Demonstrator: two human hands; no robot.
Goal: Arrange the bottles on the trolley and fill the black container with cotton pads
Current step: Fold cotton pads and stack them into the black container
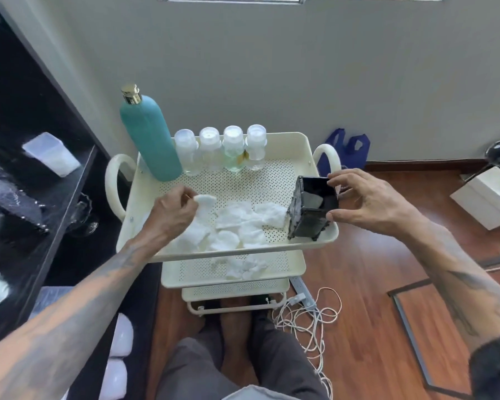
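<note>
On the cream trolley's top tray (289, 145) a tall teal bottle with a gold cap (147, 137) stands at the back left. Beside it is a row of several small clear bottles (221, 150). White cotton pads (237, 223) lie scattered across the front of the tray. My left hand (171, 215) pinches one cotton pad (205, 201) above the pile. The black square container (312, 209) sits tilted at the tray's front right corner, its opening facing me, with my right hand (367, 200) gripping its right side. A pad shows inside it.
More cotton pads (243, 265) lie on the trolley's lower shelf. A black shelf unit (26, 168) with boxes stands close on the left. White cables (306, 316) lie on the wooden floor beside the trolley. A blue bag (347, 145) leans on the wall behind.
</note>
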